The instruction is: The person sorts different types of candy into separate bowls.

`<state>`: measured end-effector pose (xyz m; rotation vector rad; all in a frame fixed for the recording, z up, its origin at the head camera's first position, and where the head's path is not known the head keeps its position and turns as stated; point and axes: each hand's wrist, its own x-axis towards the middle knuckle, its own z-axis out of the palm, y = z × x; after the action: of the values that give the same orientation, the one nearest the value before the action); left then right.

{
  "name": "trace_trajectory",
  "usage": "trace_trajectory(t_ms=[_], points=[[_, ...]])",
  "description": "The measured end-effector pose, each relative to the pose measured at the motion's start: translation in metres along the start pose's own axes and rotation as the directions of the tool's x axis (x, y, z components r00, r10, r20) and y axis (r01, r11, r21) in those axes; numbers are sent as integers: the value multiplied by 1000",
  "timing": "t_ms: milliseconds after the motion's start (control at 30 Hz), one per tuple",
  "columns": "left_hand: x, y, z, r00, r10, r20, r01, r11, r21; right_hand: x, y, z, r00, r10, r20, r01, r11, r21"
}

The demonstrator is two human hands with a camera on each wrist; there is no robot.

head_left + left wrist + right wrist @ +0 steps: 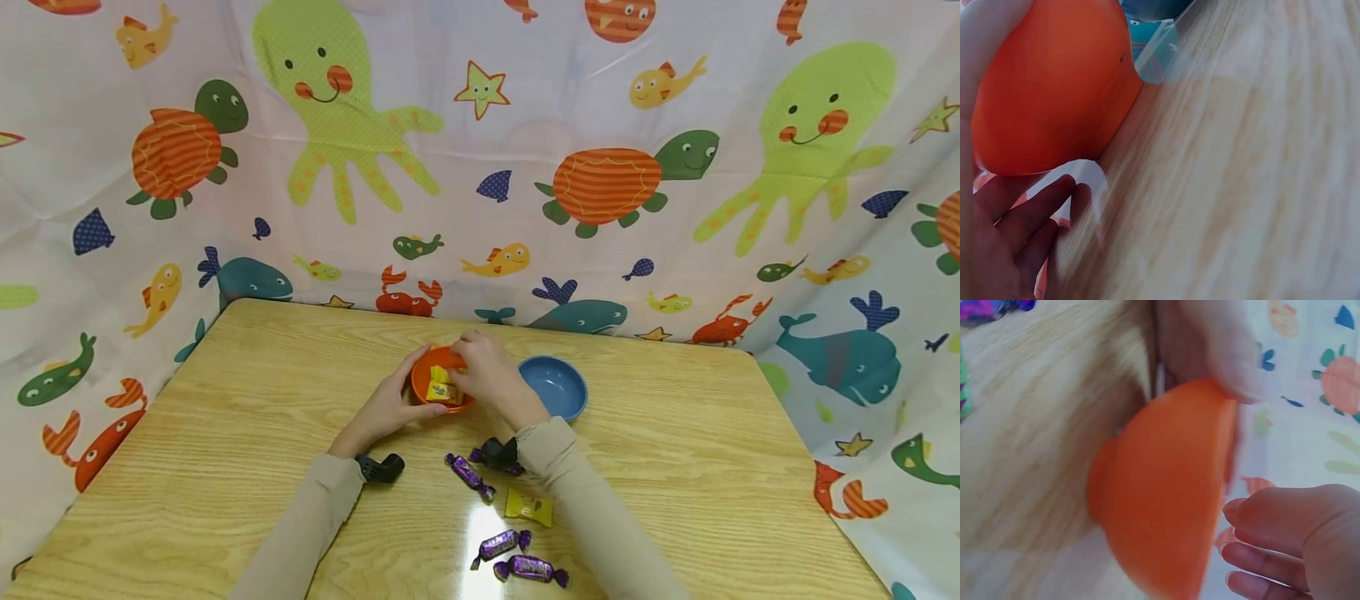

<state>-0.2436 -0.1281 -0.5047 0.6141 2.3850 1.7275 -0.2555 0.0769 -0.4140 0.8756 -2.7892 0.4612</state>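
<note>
My left hand [388,408] holds an orange bowl [422,398] from its left, thumb along the near side and fingers round the far side. In the left wrist view the bowl's smooth orange wall [1060,81] stands beside the curved fingers [1035,206]. Yellow-wrapped candies [442,390] lie inside the bowl. Over its right rim is my right hand [491,375], fingertips pointing down beside those candies. From the right wrist, the thumb and loosely bent fingers [1266,562] show at the rim with nothing visible between them.
A blue bowl [557,387] stands right of the orange one. Nearer on the wooden table [675,467] lie several purple-wrapped candies [531,569] and one yellow-wrapped candy [528,507]. A sea-animal curtain [480,167] hangs behind the table and at its sides.
</note>
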Motion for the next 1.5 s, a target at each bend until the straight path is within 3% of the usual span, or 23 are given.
trace_trajectory(t_ms=[400,733,1067,1300,1500], points=[[0,3,-1,1000,-2,13,2,999,-33,-32,-1,-39,994,18,-108,1,985,172],[-1,5,0,1000,-18,-7,18,1000,-1,-76,3,-58,993,51,-104,-18,955,295],[0,4,-1,1000,-9,2,9,1000,8,-131,16,-45,999,50,-7,-44,925,378],[1,4,0,999,-33,6,33,999,11,-166,22,-27,997,-29,73,-5,905,425],[-2,20,-1,999,-38,31,38,999,15,-189,19,-20,991,-54,122,3,924,383]])
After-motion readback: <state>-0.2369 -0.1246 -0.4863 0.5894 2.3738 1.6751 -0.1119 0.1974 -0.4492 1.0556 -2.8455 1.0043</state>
